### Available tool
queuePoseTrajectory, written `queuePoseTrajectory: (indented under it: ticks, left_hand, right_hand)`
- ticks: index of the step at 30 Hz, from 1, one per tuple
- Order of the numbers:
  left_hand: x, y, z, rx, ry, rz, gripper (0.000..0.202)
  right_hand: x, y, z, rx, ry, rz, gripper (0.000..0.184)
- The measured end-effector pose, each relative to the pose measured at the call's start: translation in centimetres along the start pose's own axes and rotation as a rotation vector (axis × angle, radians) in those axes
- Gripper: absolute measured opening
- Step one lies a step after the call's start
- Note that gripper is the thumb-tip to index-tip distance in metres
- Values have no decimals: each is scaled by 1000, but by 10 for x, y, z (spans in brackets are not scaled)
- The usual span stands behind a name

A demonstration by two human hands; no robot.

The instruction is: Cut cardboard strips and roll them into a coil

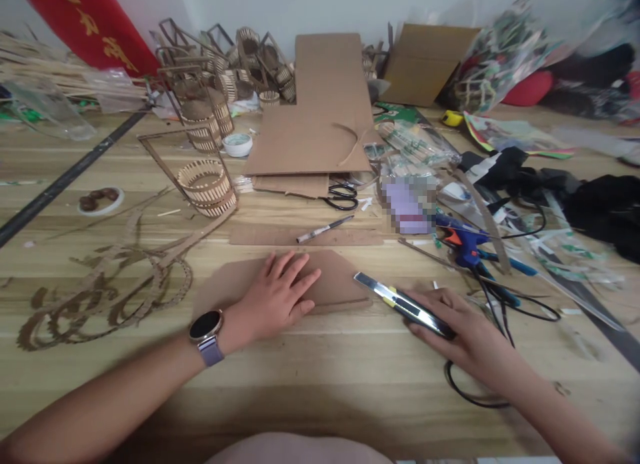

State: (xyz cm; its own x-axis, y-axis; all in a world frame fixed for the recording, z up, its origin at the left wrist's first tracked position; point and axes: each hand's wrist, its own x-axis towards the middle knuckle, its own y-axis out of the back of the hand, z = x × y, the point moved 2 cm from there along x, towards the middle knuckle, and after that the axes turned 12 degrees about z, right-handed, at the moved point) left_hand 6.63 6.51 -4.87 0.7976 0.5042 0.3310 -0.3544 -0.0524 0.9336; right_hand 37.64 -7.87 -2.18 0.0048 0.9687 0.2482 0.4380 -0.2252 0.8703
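Note:
My left hand (277,294) lies flat with its fingers spread on a piece of brown cardboard (337,274), which rests on the wooden table. In my right hand (453,321) is a utility knife (400,303), its blade pointing up and left just beyond the cardboard's right end. A narrow strip of cardboard (350,305) lies along the piece's near edge. Behind it a longer flat strip (265,237) stretches sideways, with a pen (325,229) lying across it.
Small slatted baskets (207,187) stand at the left and back. Curled brown strips (115,284) spread over the left side. Large cardboard (315,131) partly covers black scissors (343,199). A blue glue gun (467,244) with its cable lies at the right, near black cloth (605,207).

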Motion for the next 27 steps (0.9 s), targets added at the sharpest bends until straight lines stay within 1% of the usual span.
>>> queuePoseTrajectory:
  ticks: [3,5,8,9,11,13,18,24,27]
  left_hand:
    - [0,0,-2,-14,-20,-2,61]
    - [0,2,-4,-46,-70,1,63]
    - [1,6,-4,-126,-222,-27,44]
    - [1,8,-4,-144,-269,-49,44]
    - [1,9,-4,-158,-319,-93,46]
    - [2,8,-2,-154,-326,-114,41]
    - [3,3,0,-139,-269,-111,42]
    - [4,5,0,-148,-234,-163,41]
    - [5,7,1,-152,-220,-184,42]
  right_hand:
    - [1,-1,4,-48,48,-38,46]
    - [3,1,5,-56,102,-52,46]
    - [6,5,6,-65,199,-63,46]
    - [7,5,7,-69,223,-64,45]
    - [8,6,8,-80,253,-56,43]
    - [9,6,9,-83,271,-41,42]
    - [8,8,7,-56,297,-47,42]
    - [-2,4,9,-63,249,-78,45]
    - [-8,1,9,-30,239,-98,47]
